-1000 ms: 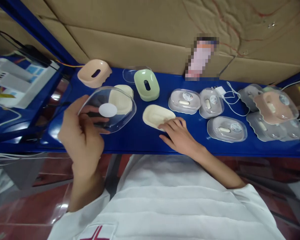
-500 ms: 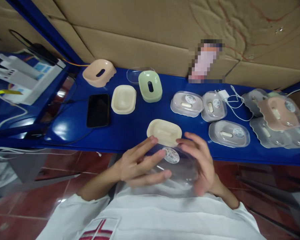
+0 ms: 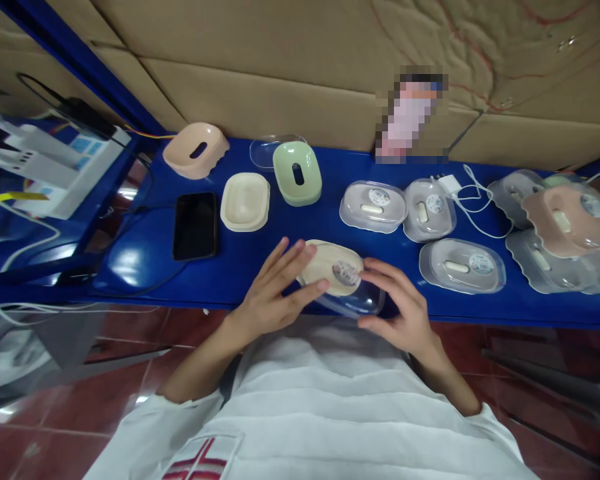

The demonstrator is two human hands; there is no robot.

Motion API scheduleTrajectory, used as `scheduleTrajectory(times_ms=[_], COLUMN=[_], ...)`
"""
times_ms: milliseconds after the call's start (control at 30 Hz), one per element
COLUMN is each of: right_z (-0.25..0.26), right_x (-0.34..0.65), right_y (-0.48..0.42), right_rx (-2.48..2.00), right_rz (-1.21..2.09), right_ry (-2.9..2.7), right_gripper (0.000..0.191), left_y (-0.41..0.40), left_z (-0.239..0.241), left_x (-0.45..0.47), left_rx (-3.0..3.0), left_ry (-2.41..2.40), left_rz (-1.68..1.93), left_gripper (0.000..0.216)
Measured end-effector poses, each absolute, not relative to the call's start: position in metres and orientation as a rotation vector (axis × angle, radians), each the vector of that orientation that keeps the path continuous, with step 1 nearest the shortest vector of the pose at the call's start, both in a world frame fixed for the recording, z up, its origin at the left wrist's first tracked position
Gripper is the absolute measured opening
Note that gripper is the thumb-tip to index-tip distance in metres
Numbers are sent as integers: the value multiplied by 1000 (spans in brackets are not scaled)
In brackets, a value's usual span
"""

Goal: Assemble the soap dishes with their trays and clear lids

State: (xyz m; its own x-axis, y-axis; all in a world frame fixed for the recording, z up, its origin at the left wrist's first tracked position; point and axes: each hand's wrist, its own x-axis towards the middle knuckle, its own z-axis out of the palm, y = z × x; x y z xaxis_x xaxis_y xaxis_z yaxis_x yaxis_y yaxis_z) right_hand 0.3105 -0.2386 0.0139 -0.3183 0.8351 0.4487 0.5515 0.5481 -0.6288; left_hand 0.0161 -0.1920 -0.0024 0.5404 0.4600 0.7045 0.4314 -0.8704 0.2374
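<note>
A clear plastic lid (image 3: 363, 301) with a round printed label lies between my two hands, over a cream soap dish (image 3: 325, 257) at the front edge of the blue table. The lid overlaps the dish's front part and sticks out toward me. My left hand (image 3: 283, 283) has its fingers at the lid's left side, the fingertips reaching over the dish's rim. On the other side, my right hand (image 3: 397, 303) holds the lid's right edge between thumb and fingers. Whether the lid touches the dish, I cannot tell.
Behind are another cream dish (image 3: 245, 202), a green slotted dish (image 3: 298, 175), a peach slotted dish (image 3: 196, 152) and a black phone (image 3: 195, 225). Several lidded dishes (image 3: 373, 207) stand to the right, near a white charger cable (image 3: 475, 200). A power strip (image 3: 70, 173) lies far left.
Both hands have moved up and forward with the clear lid, from near my lap to over the cream dish. The lid's label now overlaps the dish.
</note>
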Motion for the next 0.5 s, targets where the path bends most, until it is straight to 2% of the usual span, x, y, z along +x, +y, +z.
scheduleTrajectory(times_ms=[100,333,500], right_z=[7,-2,-5], right_x=[321,344,350], right_y=[-230,-226,-228], right_rx=[-1235,-1434,-1559], right_rz=[301,227,322], right_ry=[-1968,-1977,-2001], right_gripper=[57,49,53], left_y=[-185,-149,-82], left_z=[-3,17,29], left_x=[11,-5,-7], left_rx=[2656,2806,2877], left_ry=[876,1134,1224], left_rz=[1060,723,517], left_gripper=[89,60,59])
